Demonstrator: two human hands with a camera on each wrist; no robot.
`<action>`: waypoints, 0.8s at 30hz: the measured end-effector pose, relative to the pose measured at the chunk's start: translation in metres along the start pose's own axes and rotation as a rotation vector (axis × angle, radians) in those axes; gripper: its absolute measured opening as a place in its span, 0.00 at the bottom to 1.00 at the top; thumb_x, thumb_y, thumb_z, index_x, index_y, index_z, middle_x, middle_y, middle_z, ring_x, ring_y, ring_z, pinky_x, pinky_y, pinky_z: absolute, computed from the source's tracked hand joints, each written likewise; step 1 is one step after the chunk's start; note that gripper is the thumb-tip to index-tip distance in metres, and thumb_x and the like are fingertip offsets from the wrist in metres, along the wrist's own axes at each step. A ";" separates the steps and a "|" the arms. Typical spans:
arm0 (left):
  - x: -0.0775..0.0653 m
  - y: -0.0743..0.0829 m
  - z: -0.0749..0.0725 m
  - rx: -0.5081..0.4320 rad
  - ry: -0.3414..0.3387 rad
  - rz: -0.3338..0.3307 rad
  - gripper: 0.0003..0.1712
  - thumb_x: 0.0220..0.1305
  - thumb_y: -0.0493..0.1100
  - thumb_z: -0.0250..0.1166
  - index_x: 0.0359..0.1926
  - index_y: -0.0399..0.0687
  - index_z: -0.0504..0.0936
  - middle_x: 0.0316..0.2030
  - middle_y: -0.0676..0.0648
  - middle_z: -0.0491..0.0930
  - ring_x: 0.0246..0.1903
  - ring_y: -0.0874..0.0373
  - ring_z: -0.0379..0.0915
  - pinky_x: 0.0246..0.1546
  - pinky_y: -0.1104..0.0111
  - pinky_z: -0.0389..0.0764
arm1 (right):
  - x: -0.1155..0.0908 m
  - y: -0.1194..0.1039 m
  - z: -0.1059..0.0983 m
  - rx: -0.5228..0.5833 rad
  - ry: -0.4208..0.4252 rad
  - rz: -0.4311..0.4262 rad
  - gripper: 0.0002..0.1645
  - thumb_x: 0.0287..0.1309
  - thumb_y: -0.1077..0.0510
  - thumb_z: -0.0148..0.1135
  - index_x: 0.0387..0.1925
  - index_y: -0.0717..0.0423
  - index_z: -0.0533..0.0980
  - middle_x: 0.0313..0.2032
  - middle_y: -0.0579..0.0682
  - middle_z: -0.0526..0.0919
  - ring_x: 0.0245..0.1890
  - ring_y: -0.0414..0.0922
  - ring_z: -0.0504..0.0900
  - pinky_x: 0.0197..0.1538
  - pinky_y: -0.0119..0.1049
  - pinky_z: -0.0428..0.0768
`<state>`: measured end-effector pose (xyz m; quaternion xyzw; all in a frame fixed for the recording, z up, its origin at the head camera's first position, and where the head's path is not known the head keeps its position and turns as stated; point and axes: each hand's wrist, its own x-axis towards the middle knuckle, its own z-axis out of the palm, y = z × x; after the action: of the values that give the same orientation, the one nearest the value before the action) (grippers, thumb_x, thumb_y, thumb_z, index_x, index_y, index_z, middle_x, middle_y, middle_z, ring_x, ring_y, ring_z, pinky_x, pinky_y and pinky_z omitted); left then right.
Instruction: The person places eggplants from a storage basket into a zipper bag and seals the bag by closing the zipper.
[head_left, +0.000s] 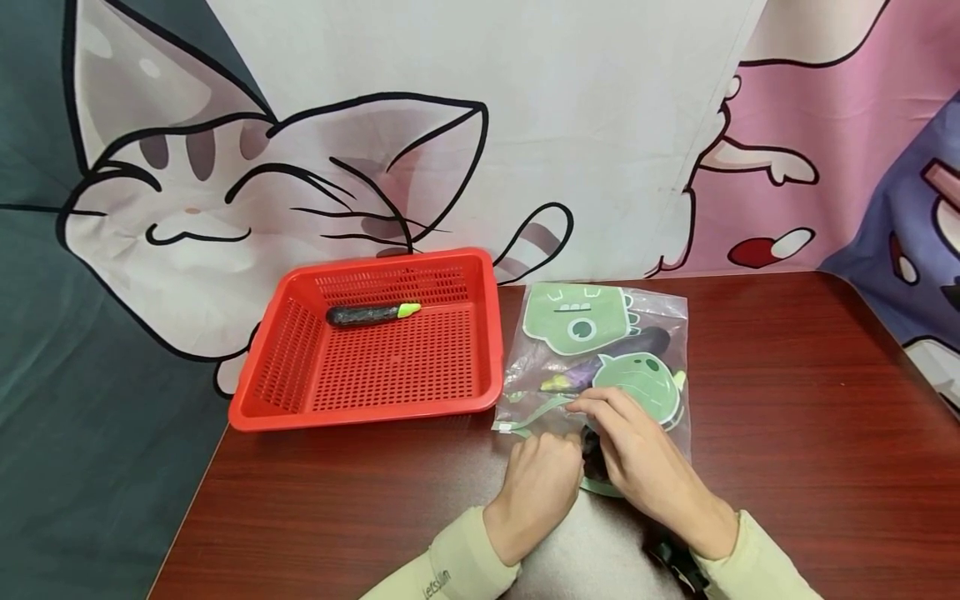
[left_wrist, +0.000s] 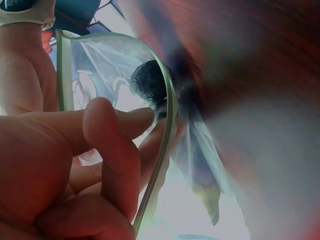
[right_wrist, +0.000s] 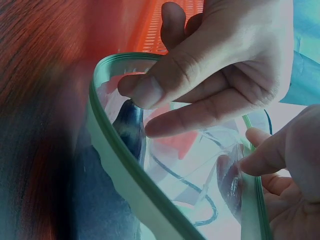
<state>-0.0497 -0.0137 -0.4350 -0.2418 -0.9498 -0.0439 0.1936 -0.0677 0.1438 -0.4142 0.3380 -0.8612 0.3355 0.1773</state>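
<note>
A clear zip bag [head_left: 517,379] with green dinosaur prints lies on the table, its mouth spread toward me. My left hand [head_left: 543,483] reaches into the mouth, and its thumb and finger pinch the tapered end of a dark vegetable [right_wrist: 131,127]. On the opposite side of the mouth, my right hand [head_left: 652,471] grips the bag's green-edged rim, as the right wrist view shows. A purple eggplant with a yellow-green tip [head_left: 581,377] lies deeper in the bag, partly covered by the prints. Between the hands, most of the dark vegetable is hidden in the head view.
Left of the bag stands a red perforated basket [head_left: 360,414], holding a long dark vegetable with a bright green end [head_left: 371,314]. The bag lies close to the basket's right side. A cartoon-printed cloth [head_left: 600,125] hangs behind the reddish-brown table [head_left: 795,417].
</note>
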 end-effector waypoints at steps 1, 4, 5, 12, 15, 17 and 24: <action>0.000 0.000 -0.001 -0.009 -0.011 -0.003 0.13 0.50 0.45 0.74 0.17 0.55 0.77 0.12 0.54 0.73 0.12 0.59 0.72 0.09 0.68 0.61 | 0.000 0.000 0.000 0.000 0.001 -0.002 0.20 0.61 0.71 0.49 0.52 0.59 0.78 0.51 0.50 0.78 0.50 0.47 0.76 0.57 0.31 0.68; 0.000 0.000 -0.004 -0.039 -0.046 -0.014 0.13 0.49 0.50 0.76 0.19 0.55 0.79 0.14 0.54 0.75 0.13 0.58 0.73 0.10 0.67 0.62 | -0.001 0.001 0.001 0.001 0.005 -0.009 0.20 0.62 0.71 0.48 0.52 0.59 0.78 0.51 0.50 0.78 0.50 0.47 0.77 0.57 0.31 0.68; -0.001 0.000 -0.005 -0.046 -0.055 -0.015 0.14 0.49 0.51 0.76 0.20 0.55 0.80 0.14 0.54 0.75 0.14 0.58 0.73 0.10 0.67 0.62 | -0.001 0.001 0.002 0.001 0.006 -0.011 0.20 0.62 0.71 0.48 0.52 0.59 0.78 0.51 0.50 0.78 0.50 0.47 0.77 0.57 0.31 0.68; 0.000 -0.001 -0.011 -0.062 -0.058 -0.009 0.14 0.50 0.54 0.76 0.21 0.55 0.81 0.14 0.54 0.76 0.14 0.57 0.74 0.11 0.66 0.65 | 0.000 0.001 0.001 0.002 0.009 -0.008 0.21 0.60 0.72 0.49 0.52 0.58 0.78 0.51 0.50 0.79 0.50 0.46 0.77 0.57 0.31 0.68; 0.001 -0.003 -0.016 -0.076 -0.052 -0.010 0.13 0.50 0.54 0.76 0.21 0.55 0.82 0.14 0.54 0.77 0.14 0.56 0.75 0.11 0.66 0.65 | 0.000 0.001 0.001 0.000 0.012 -0.005 0.21 0.61 0.72 0.48 0.52 0.58 0.78 0.50 0.49 0.79 0.50 0.46 0.77 0.57 0.30 0.68; 0.001 -0.006 -0.019 -0.092 -0.042 -0.013 0.13 0.50 0.54 0.76 0.22 0.56 0.82 0.14 0.54 0.77 0.15 0.56 0.75 0.12 0.66 0.65 | 0.000 0.001 0.001 -0.002 0.017 -0.010 0.21 0.62 0.71 0.48 0.52 0.58 0.78 0.50 0.49 0.79 0.50 0.46 0.77 0.57 0.30 0.68; 0.004 -0.013 -0.032 -0.169 -0.011 -0.038 0.12 0.52 0.51 0.75 0.21 0.57 0.80 0.15 0.56 0.77 0.16 0.56 0.77 0.13 0.66 0.66 | -0.001 0.002 0.002 -0.009 0.034 -0.031 0.20 0.63 0.69 0.47 0.52 0.60 0.78 0.50 0.50 0.79 0.50 0.47 0.77 0.59 0.30 0.68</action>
<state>-0.0480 -0.0294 -0.4043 -0.2395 -0.9482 -0.1262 0.1663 -0.0690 0.1439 -0.4170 0.3447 -0.8543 0.3344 0.1987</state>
